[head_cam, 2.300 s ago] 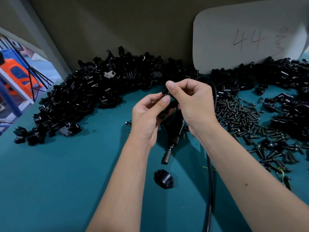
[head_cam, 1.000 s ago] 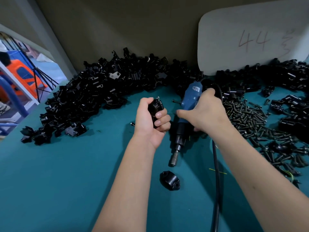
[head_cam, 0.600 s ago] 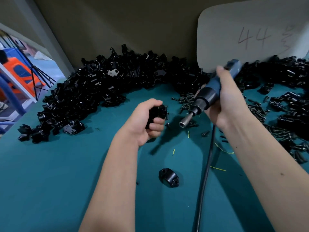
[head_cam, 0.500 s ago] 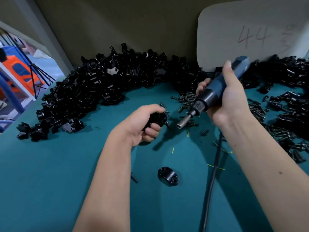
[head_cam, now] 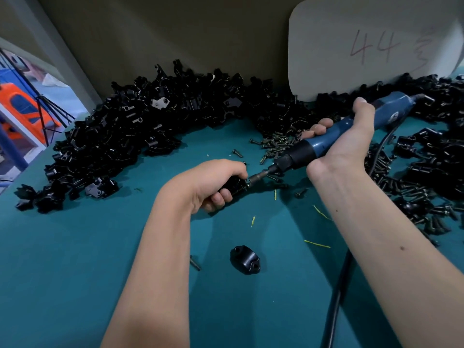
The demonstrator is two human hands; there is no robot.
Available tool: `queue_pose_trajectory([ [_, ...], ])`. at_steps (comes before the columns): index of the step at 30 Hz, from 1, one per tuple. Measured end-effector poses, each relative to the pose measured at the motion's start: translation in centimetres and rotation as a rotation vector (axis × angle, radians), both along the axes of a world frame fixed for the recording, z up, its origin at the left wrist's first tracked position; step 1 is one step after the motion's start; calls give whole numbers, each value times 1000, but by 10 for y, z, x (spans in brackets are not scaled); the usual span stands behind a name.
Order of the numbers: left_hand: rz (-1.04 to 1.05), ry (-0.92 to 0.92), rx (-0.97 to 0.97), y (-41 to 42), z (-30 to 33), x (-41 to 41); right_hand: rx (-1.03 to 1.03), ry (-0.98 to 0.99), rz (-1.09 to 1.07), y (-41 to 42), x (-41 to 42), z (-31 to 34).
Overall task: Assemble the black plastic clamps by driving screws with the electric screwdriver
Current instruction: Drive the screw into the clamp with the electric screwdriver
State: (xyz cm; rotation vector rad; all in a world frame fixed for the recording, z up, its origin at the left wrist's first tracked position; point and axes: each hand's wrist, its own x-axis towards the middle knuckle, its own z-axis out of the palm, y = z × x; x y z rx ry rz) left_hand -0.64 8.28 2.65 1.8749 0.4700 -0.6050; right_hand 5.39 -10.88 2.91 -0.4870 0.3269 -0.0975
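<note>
Head view:
Change: half a second ago the screwdriver's bit hung clear of the clamp; its tip now meets the screw end of the clamp [head_cam: 232, 187], and the left hand sits lower on the surface.
Left grip: left hand [head_cam: 216, 180], fingers curled round the clamp, holding it down against the surface.
Right grip: right hand [head_cam: 349, 144], wrapped round the blue barrel of the electric screwdriver [head_cam: 326, 140], which slants down toward the left hand.
Surface: teal surface [head_cam: 75, 259], backed by a dull olive wall; a pale board [head_cam: 376, 46] marked "44" leans there, beyond the right hand.
Room: an opening far left of the left hand shows orange and blue shapes.
Count: one loose clamp part [head_cam: 244, 259] nearer the person than both hands; one stray screw [head_cam: 195, 262] beside it; one black cable [head_cam: 336, 297] under the right forearm; piled black parts [head_cam: 150, 126] and scattered screws [head_cam: 276, 144], too many to count.
</note>
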Motion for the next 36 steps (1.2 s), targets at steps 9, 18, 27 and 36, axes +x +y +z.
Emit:
queue_pose_trajectory([
  [9, 2, 4, -31, 0, 0, -1, -38, 9, -37, 4, -1, 0],
  [18, 29, 13, -26, -2, 0, 1, -65, -35, -58, 7, -4, 1],
  [27, 23, 36, -61, -1, 1, 0, -61, -41, -66, 8, -5, 1],
  [36, 14, 39, -68, -2, 2, 1, -70, -56, -66, 10, -4, 0],
])
